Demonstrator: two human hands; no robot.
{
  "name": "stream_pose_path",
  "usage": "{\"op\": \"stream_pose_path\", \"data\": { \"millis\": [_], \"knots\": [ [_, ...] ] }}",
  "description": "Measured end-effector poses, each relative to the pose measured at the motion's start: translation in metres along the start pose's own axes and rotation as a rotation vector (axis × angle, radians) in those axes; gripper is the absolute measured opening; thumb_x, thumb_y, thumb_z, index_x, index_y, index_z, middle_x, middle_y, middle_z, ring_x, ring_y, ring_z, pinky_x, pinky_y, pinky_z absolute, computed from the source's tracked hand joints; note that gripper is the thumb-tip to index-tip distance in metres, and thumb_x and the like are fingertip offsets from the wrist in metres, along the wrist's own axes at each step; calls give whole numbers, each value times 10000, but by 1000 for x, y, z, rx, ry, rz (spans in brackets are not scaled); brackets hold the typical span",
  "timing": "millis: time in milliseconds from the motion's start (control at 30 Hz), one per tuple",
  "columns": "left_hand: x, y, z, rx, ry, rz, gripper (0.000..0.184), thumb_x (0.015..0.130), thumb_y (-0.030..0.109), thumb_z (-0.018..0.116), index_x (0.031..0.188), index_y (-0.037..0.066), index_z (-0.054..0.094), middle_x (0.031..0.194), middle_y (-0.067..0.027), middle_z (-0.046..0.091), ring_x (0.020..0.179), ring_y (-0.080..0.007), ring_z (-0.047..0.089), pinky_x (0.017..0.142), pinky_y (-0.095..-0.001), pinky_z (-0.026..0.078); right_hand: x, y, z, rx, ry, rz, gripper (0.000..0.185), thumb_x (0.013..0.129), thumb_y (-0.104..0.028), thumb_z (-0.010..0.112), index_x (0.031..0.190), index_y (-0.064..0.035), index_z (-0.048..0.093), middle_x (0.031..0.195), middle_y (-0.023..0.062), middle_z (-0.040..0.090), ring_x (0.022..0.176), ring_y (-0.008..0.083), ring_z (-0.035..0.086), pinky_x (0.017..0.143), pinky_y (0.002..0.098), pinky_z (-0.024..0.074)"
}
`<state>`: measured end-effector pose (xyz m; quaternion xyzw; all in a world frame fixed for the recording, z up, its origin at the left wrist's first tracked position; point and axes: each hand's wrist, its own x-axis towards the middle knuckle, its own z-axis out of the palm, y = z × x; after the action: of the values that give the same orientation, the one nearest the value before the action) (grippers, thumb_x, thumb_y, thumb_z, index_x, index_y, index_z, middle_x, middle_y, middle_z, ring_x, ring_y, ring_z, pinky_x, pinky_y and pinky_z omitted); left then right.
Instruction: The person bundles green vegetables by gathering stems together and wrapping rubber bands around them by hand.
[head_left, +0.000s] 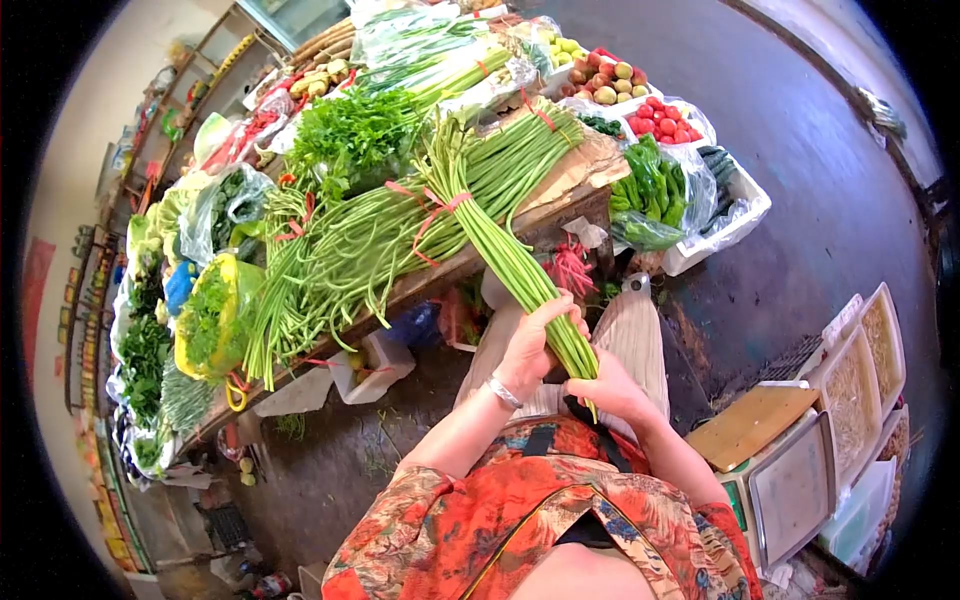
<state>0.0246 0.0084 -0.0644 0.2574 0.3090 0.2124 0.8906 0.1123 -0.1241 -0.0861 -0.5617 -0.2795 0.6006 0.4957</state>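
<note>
Diagonally across the head view, as I look on, a bundle of long green stalks point(512, 265) runs from the wearer's lap up in front of a vegetable-laden table point(598, 208). Both hands are closed around its lower part: the left hand point(538, 335) grips higher, the right hand point(608, 386) just below, with a few stalk ends poking out beneath. A pinkish-red ribbon point(447, 204) ties the stalks further up; past it the tops spread loosely.

I judge the bundle fairly light, firm but springy, smooth enough for single stalks to slide, and liable to snap if bent hard. The best holds seem to be the gathered lower part and the tied waist; the tops would probably splay if pinched alone.

Whether those tops touch the heap of similar greens point(350, 240) behind them, I cannot tell. On the wearer's right, a white foam box point(718, 243) juts out near the table's corner, and a metal-topped scale point(792, 490) stands beside the right arm. Between these, the dark floor point(740, 325) appears to offer the widest room for swinging that length.
</note>
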Motion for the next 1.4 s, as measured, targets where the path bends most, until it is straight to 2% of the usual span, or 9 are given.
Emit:
{"op": "stream_pose_path", "data": {
  "millis": [333, 467, 600, 767, 900, 1200, 1233, 1333, 1400],
  "knots": [
    [39, 66, -10, -98, -1, 217, 143, 911, 129, 633, 1007, 79, 540, 799, -30, 580, 727, -201, 604, 709, -391, 544, -13, 8, -15, -122, 40, -139, 489, 731, -129, 673, 1188, 11, 570, 908, 44, 651, 844, 146, 597, 802, 301, 492],
    [37, 86, 3, -143, -30, 249, 133, 906, 114, 631, 994, 69, 542, 771, -19, 554, 728, -187, 577, 725, -372, 521, -49, -19, -38, -500, 171, -156, 479, 708, -111, 670, 1172, -17, 595, 835, 101, 655, 735, 192, 631, 709, 329, 503],
    [30, 89, 15, -117, 47, 319, 93, 916, 115, 605, 917, 73, 522, 719, 1, 487, 692, -164, 514, 727, -350, 479, -72, -7, -71, -811, 306, -198, 407, 693, -129, 687, 1081, -38, 606, 859, 211, 651, 826, 405, 635, 715, 402, 515],
    [29, 37, 3, -25, -20, 248, 136, 904, 120, 602, 840, 122, 482, 657, 11, 421, 613, -161, 470, 672, -364, 459, -93, 8, -93, -937, 211, -116, 957, 641, -292, 851, 1452, -96, 383, 1305, 131, 564, 1223, 304, 504, 1080, 442, 280],
    [16, 15, 22, 27, -58, 276, 112, 910, 72, 583, 869, 107, 485, 669, 5, 444, 617, -163, 488, 674, -366, 463, -70, -8, -68, -893, 262, -322, 953, 715, -413, 808, 1475, -86, 335, 1393, 198, 488, 1288, 347, 445, 1118, 450, 239],
    [-34, 10, 49, 395, -87, 393, 179, 873, -95, 581, 954, 44, 502, 830, -67, 542, 685, -180, 542, 657, -335, 480, -8, -26, -6, -680, 272, -422, 543, 702, -156, 752, 1209, -136, 559, 891, 179, 673, 829, 394, 658, 727, 477, 521],
    [-33, 6, 42, 344, -121, 420, 219, 824, -13, 740, 969, 38, 584, 848, -17, 632, 699, -117, 607, 606, -229, 495, -8, -22, -4, -683, 283, -452, 489, 714, -123, 746, 1174, -116, 579, 853, 187, 669, 805, 401, 658, 696, 467, 533],
    [-50, -8, 64, 554, 4, 609, 212, 819, -38, 716, 976, 26, 588, 866, -32, 657, 755, -140, 636, 686, -286, 534, 2, 5, -12, -624, 249, -651, 508, 732, -172, 757, 1201, -104, 574, 903, 192, 678, 874, 379, 659, 753, 436, 521],
    [-47, -28, 56, 585, -125, 544, 245, 758, 70, 739, 972, 59, 619, 859, -67, 675, 806, -221, 662, 766, -367, 527, -5, 12, -22, -742, 76, -485, 532, 788, -171, 727, 1278, -79, 541, 1065, 181, 668, 1017, 299, 650, 866, 390, 514]
  ]
}}
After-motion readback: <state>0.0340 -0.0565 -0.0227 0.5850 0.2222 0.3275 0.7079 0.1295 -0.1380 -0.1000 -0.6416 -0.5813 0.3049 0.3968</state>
